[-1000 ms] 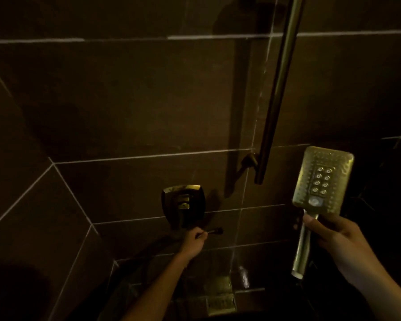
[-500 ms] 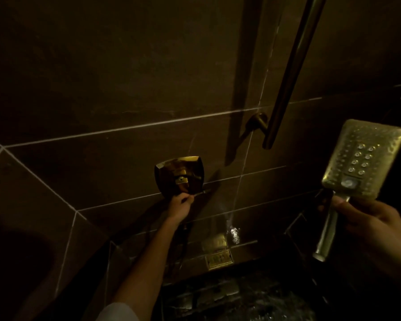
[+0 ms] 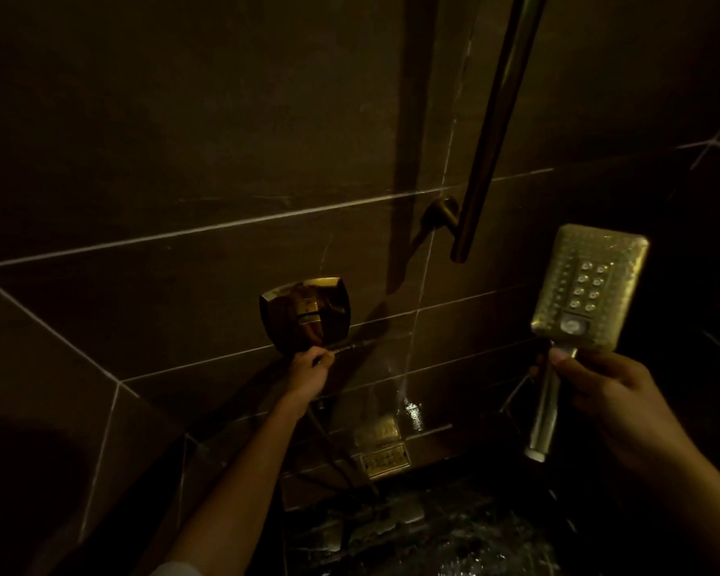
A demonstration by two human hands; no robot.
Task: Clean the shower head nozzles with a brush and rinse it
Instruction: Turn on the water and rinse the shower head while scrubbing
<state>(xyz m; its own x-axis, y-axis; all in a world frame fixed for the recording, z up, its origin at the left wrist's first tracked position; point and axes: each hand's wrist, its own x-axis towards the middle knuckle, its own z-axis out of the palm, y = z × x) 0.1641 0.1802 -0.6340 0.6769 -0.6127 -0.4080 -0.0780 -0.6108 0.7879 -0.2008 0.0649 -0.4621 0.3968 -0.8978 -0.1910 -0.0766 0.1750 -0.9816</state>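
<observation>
A rectangular brass shower head [image 3: 590,288] faces me at the right, nozzles toward the camera, held upright by its handle in my right hand [image 3: 599,388]. My left hand [image 3: 308,374] reaches to the dark tiled wall just below the shiny square valve plate [image 3: 306,313]. Its fingers are closed on a thin dark brush [image 3: 350,347] that points right along the grout line. The hose [image 3: 333,446] hangs down from under that hand.
A slanted metal slide rail [image 3: 491,130] with its wall bracket [image 3: 441,214] is fixed above the shower head. A small brass drain grate [image 3: 385,461] sits at the wall's foot. Wet dark floor [image 3: 433,538] glistens below. The scene is very dim.
My left hand rose from below the valve plate to its lower edge with the brush. The shower head swung right, then back toward the middle; the view has tilted downward.
</observation>
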